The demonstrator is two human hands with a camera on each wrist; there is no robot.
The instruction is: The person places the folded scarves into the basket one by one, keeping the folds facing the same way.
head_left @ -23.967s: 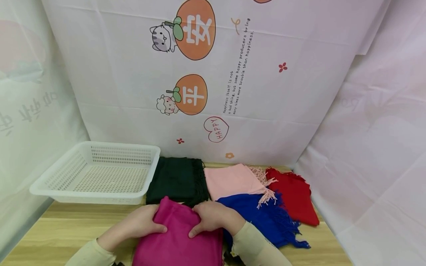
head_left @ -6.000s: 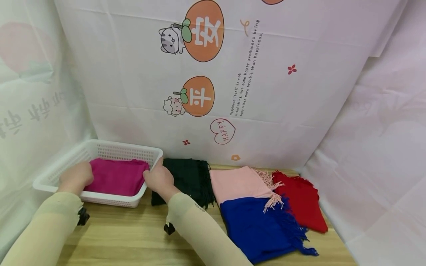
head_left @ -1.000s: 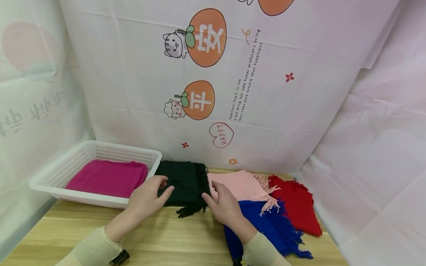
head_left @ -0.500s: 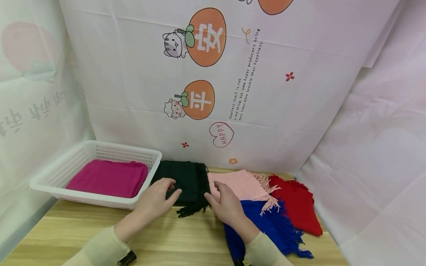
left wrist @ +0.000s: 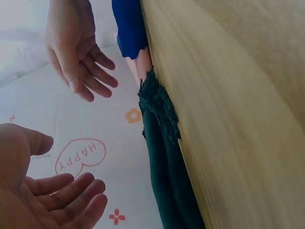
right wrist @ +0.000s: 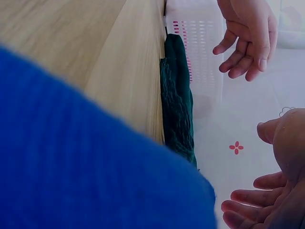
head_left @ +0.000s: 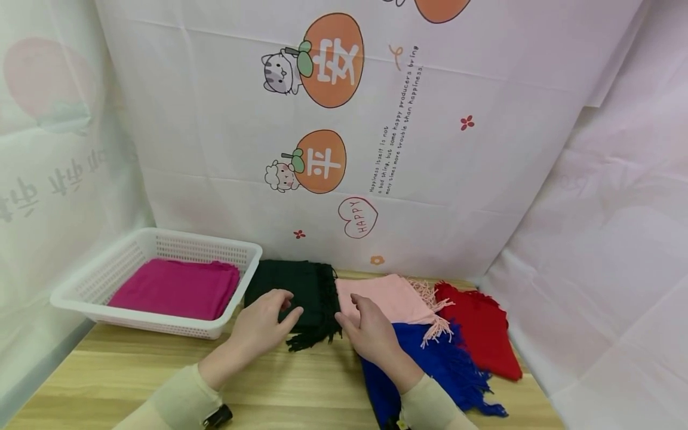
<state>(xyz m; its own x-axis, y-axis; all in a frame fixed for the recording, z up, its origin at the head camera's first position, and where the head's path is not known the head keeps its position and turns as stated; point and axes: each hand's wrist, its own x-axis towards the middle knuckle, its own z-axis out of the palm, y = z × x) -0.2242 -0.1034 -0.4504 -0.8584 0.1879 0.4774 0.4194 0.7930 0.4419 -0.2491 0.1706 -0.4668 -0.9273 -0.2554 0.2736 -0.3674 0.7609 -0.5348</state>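
My left hand hovers over the near left part of a folded dark green scarf, fingers relaxed and holding nothing. Facing it, my right hand hangs above the edges of the folded pink scarf and the blue scarf, also with nothing in it. Both wrist views show the two palms turned toward each other, apart from the cloth. In the left wrist view the green scarf lies flat on the table, its fringe toward the right hand. A folded magenta cloth lies in the white basket.
To the far right lies a folded red scarf, beside the blue one's fringe. The wooden table is enclosed by white printed sheets at the back and sides.
The magenta cloth went from both hands into the basket, and the hands came away from it. Over the last second the left hand has drifted right, toward the right hand, which barely moved.
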